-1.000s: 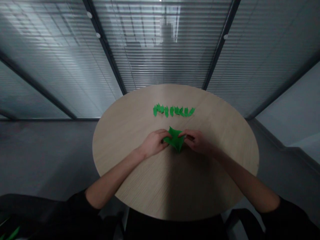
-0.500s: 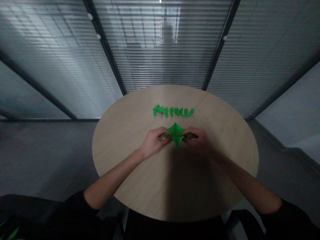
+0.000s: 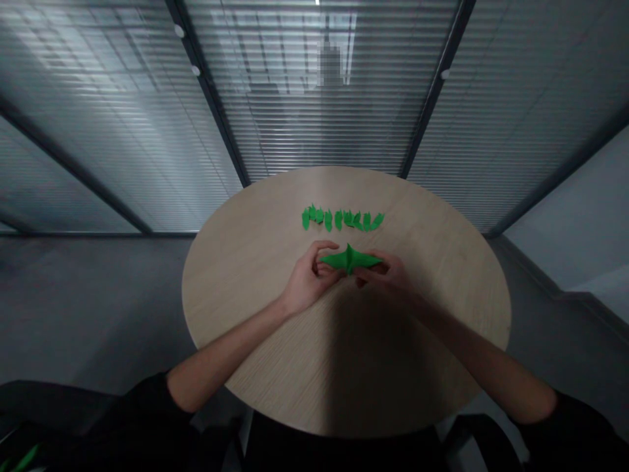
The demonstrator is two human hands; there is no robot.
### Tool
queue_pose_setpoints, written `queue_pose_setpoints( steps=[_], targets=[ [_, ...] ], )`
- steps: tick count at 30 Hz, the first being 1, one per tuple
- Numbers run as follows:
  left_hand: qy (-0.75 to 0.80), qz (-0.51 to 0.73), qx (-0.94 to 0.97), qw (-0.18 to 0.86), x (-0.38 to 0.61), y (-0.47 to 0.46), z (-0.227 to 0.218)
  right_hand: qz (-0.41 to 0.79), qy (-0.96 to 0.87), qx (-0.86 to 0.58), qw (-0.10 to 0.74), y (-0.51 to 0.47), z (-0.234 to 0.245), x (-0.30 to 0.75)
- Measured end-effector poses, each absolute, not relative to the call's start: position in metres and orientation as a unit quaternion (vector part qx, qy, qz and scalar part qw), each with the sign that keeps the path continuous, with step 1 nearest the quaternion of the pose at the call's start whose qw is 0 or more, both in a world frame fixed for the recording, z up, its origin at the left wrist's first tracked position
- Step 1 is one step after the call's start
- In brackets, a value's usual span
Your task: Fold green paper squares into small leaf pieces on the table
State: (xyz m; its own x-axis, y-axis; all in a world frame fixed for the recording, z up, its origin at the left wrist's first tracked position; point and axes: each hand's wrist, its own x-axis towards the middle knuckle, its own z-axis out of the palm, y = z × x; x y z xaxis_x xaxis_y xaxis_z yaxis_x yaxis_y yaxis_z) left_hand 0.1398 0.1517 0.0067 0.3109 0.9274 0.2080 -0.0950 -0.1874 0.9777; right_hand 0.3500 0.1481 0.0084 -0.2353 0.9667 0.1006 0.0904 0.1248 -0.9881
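Observation:
A piece of folded green paper (image 3: pixel 348 259) is held over the table between my two hands, its wide points reaching left and right and a raised ridge at its middle. My left hand (image 3: pixel 310 274) is curled around its left side, thumb along the lower edge and index finger stretched out above it. On the other side, my right hand (image 3: pixel 388 270) pinches the right part, with the thumb in front and the fingers partly hidden behind. Just beyond the hands lies a row of several small green folded paper pieces (image 3: pixel 339 219).
The round wooden table (image 3: pixel 246 262) stands close to glass partitions with blinds (image 3: pixel 324 131), where a blurred reflection shows. Dark chair parts (image 3: pixel 481 426) are at the near edge. Something green (image 3: pixel 27 457) shows at the lower left corner.
The green paper has gone from a spread four-pointed shape to a flatter, wide one, its near point folded out of sight. My left index finger has lifted off it.

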Motion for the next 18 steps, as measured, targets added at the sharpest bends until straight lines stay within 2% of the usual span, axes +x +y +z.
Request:
queue_pose_setpoints(
  steps=[11,18],
  targets=[
    [0.344,0.46,0.464,0.675,0.147,0.1534,0.0063,0.496,-0.598,-0.45,0.441,0.1466,0.0087,0.3432],
    [0.347,0.469,0.455,0.673,0.1463,0.1542,0.0063,0.515,-0.598,-0.43,0.439,0.1458,0.0099,0.3441]
  ],
)
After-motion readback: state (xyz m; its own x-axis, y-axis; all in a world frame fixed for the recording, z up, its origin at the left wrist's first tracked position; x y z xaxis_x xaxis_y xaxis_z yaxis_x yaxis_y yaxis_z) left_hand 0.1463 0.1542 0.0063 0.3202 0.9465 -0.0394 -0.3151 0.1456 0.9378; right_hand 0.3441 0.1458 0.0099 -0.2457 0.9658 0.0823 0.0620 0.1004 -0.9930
